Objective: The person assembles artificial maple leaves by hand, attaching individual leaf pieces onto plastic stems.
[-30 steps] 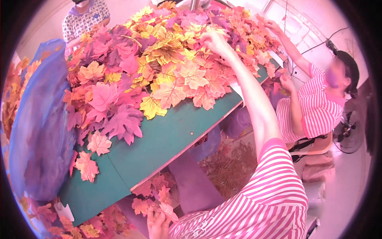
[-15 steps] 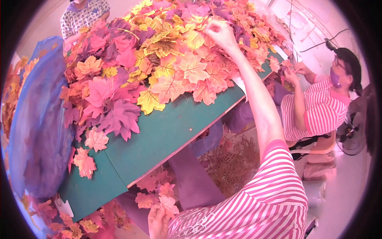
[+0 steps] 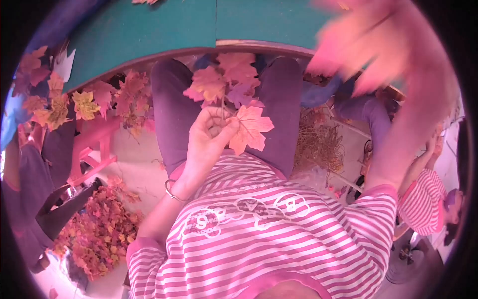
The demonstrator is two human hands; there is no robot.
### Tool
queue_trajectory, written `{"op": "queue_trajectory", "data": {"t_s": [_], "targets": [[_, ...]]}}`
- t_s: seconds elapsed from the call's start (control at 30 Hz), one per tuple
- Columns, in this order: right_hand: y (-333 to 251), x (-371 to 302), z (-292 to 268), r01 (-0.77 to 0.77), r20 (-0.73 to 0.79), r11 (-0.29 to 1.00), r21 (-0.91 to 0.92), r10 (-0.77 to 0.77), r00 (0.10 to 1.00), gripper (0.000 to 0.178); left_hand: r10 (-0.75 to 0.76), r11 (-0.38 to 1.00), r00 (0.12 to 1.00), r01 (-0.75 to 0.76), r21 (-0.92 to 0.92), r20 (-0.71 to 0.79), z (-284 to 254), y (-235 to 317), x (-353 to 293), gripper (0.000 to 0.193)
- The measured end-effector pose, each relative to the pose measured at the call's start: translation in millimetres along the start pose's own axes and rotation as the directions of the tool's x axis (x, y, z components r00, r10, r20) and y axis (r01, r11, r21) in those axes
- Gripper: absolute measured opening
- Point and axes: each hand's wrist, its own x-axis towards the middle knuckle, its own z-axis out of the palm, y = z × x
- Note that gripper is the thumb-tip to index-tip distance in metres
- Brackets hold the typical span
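Observation:
My left hand (image 3: 210,133) is closed around the stem of a spray of artificial maple leaves (image 3: 205,84) above my lap. At its fingertips is a pale orange artificial maple leaf (image 3: 251,128); whether it is joined to the spray I cannot tell. My right hand (image 3: 419,37) is raised at the upper right, smeared by motion. Beside it, and moving with it, is a blurred orange-pink artificial maple leaf (image 3: 361,47), held up off the green table (image 3: 149,30). The fingers of that hand cannot be made out singly.
A pile of orange leaves (image 3: 107,229) covers the floor at lower left, near a pink stool (image 3: 94,152). Leaf sprays (image 3: 132,97) hang below the table's edge. Thin brown stems (image 3: 318,142) are heaped right of my legs. A co-worker in a striped shirt (image 3: 423,202) sits at right.
My view has tipped down from the leaf pile on the table to my lap. My right hand has come back from the pile with a leaf. My left hand still holds its spray.

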Motion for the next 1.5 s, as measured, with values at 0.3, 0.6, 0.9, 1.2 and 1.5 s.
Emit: {"op": "queue_trajectory", "data": {"t_s": [0.3,0.6,0.9,1.2,1.5], "targets": [[24.6,-66.4,176.5,-0.671,0.076,0.640,0.375,0.700,0.710,0.002,0.007,0.974,0.983,0.035,-0.224,0.184,-57.1,-17.1,-31.0,0.022],[21.9,-93.0,206.8,-0.608,-0.067,0.504,0.613,0.801,0.595,0.012,-0.110,0.876,0.952,0.229,-0.424,0.287,-66.2,-15.2,-32.5,0.023],[8.2,-93.5,217.8,-0.604,-0.088,0.388,0.696,0.881,0.465,0.014,-0.057,0.855,0.975,0.158,-0.494,0.213,-64.3,-18.2,-31.1,0.022],[7.0,-84.6,222.0,-0.582,-0.136,0.367,0.726,0.906,0.402,0.012,-0.008,0.892,0.989,0.074,-0.445,0.147,-55.6,-18.7,-32.8,0.022],[10.3,-83.8,219.0,-0.574,-0.139,0.357,0.737,0.911,0.388,0.012,0.025,0.903,0.996,0.014,-0.429,0.086,-48.6,-18.7,-30.0,0.020]]}}
